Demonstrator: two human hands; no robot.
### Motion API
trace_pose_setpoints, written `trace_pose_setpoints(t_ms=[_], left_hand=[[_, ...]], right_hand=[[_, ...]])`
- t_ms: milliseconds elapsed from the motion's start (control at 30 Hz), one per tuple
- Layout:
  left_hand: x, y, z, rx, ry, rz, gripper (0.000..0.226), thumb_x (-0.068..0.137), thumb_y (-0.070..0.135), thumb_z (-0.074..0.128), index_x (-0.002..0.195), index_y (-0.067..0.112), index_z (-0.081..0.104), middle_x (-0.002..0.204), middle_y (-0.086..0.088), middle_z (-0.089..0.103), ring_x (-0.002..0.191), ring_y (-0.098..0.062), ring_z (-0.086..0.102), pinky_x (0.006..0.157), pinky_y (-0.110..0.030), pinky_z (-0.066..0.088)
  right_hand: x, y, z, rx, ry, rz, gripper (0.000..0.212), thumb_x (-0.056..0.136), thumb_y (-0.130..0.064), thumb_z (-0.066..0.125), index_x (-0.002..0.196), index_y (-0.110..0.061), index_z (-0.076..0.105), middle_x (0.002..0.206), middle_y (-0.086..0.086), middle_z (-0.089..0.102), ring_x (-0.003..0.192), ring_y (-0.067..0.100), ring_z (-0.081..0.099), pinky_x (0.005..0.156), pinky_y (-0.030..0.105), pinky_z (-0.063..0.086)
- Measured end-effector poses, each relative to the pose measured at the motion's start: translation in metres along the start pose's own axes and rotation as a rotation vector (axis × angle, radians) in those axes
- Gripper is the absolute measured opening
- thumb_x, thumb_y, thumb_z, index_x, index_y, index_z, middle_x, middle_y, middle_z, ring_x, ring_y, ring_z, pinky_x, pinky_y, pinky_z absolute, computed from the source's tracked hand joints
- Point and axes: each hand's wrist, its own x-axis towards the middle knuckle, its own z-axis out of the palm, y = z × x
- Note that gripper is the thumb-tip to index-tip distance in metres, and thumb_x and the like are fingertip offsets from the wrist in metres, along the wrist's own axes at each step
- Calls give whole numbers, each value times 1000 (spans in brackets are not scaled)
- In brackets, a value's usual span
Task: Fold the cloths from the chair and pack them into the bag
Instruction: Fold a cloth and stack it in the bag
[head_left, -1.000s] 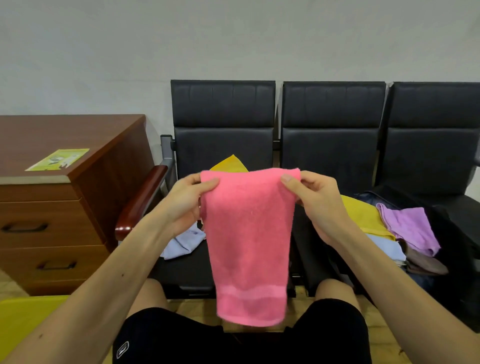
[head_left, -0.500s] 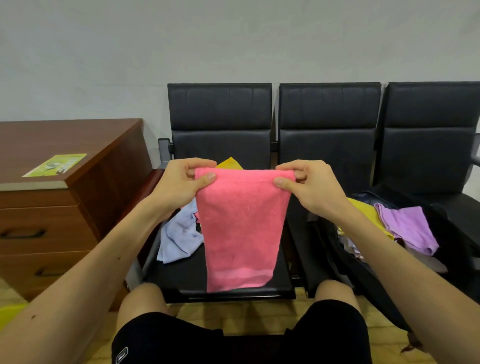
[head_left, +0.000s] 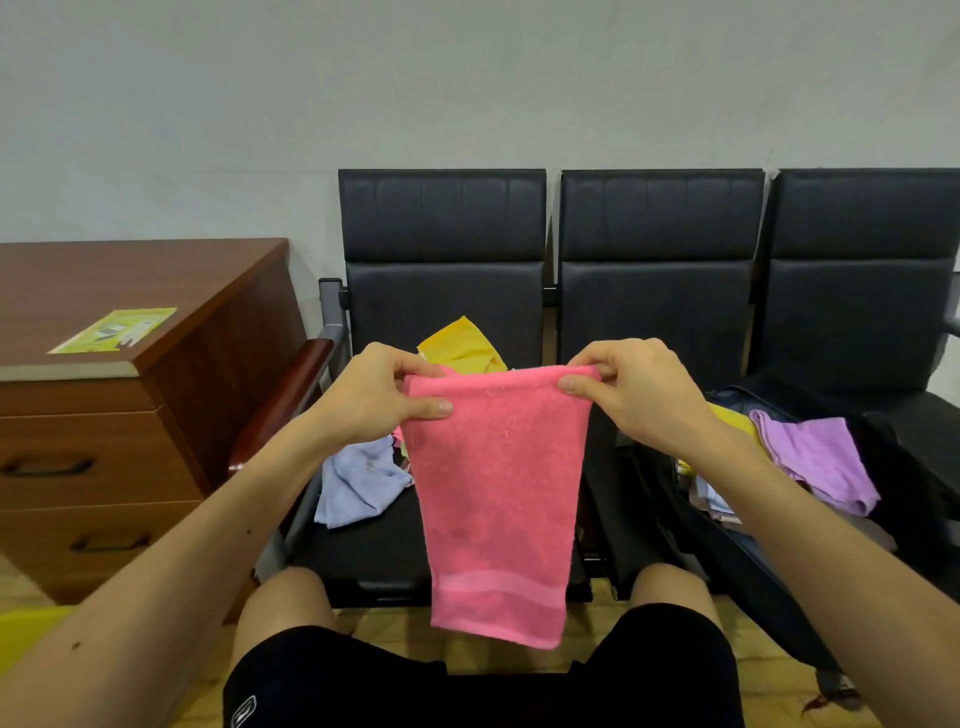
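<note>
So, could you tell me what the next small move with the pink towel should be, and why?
Probably lower the towel onto the seat and fold its top edge down to the bottom edge. The left hand and right hand pinch its top corners, and it hangs long and narrow, likely too long for the bag, where a purple cloth lies.

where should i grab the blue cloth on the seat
I'd pinch a raised fold near the middle of the blue cloth, coming from above: it lies crumpled on the seat, and the pink towel hides its right edge.
</note>
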Motion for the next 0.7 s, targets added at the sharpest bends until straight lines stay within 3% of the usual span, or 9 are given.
trace_pose_setpoints(t_ms=[100, 267, 333, 400, 500, 567, 633, 700], left_hand=[[-1, -6, 4, 110, 55, 2, 19, 72, 31, 88, 88, 25, 79, 83, 1, 76, 82, -22, 71, 80, -47, 58], [-3, -3, 9, 183, 112, 35, 15, 75, 32, 86, 81, 21, 77, 79, -9, 71, 77, -28, 64, 70, -40, 51], [-4, -4, 8, 210, 135, 70, 14, 75, 34, 85, 79, 27, 74, 85, -5, 64, 78, -20, 58, 67, -35, 45], [-8, -4, 7, 181, 150, 153, 15, 74, 33, 84, 77, 36, 69, 94, 7, 53, 88, -10, 52, 73, -23, 40], [-18, 8, 9, -80, 143, 220, 8, 80, 29, 78, 86, 29, 72, 105, 12, 61, 98, -6, 61, 83, -20, 50], [-21, 23, 12, -228, 171, 248, 3, 88, 21, 71, 91, 22, 71, 91, 9, 69, 84, -1, 65, 74, -19, 52], [-19, 37, 15, -269, 267, 286, 3, 93, 16, 67, 92, 18, 70, 85, 9, 69, 78, 2, 62, 70, -14, 49], [-15, 43, 20, -293, 346, 271, 5, 94, 19, 66, 95, 16, 70, 89, 7, 69, 80, 2, 62, 72, -13, 50]], right_hand=[[-3, 4, 4, -65, -34, 2, 26, 92, -45, 62, 102, -24, 73, 87, -6, 71, 84, 15, 65, 76, 39, 54], [-3, 16, 8, -29, -74, -2, 25, 96, -41, 59, 101, -21, 72, 89, -6, 69, 86, 16, 63, 77, 39, 51], [-3, 21, 11, 24, -94, -7, 21, 96, -36, 59, 99, -19, 71, 92, -6, 64, 90, 14, 60, 78, 33, 48], [-7, 26, 14, 87, -106, -16, 13, 96, -32, 61, 93, -22, 69, 102, -6, 57, 98, 12, 55, 83, 27, 46], [-14, 29, 9, 470, -166, 60, 15, 99, -25, 57, 89, -22, 67, 111, -9, 64, 106, 8, 61, 88, 20, 47], [-22, 19, 10, 955, -135, 159, 20, 94, -32, 64, 87, -14, 64, 90, -3, 67, 85, 10, 65, 78, 27, 50], [-32, 9, 28, 1305, -169, 250, 50, 68, -42, 86, 98, -10, 63, 89, 3, 69, 82, 15, 66, 75, 30, 53], [-55, -1, 65, 1472, -382, 359, 85, 52, -37, 95, 124, -9, 59, 116, 10, 71, 106, 25, 67, 87, 36, 56]])
